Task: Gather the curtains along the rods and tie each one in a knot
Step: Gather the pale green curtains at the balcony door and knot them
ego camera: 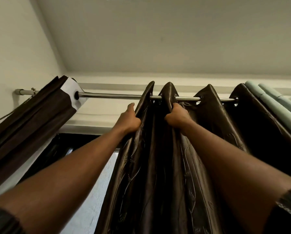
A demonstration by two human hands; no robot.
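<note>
Both hands, left hand [128, 119] and right hand [176, 116], apparently grip the brown curtain [158, 166].

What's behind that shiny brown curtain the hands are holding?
Left of the brown curtain, a pale textured window pane and dark frame show. Directly behind the folds, the fabric covers everything. Both the left hand and right hand grip folds near the rod.

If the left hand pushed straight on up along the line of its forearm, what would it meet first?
Probably the metal rod, just above. The left hand grips the edge of the shiny brown curtain below it, thumb pointing up; depth is unclear, so it might pass in front.
</note>
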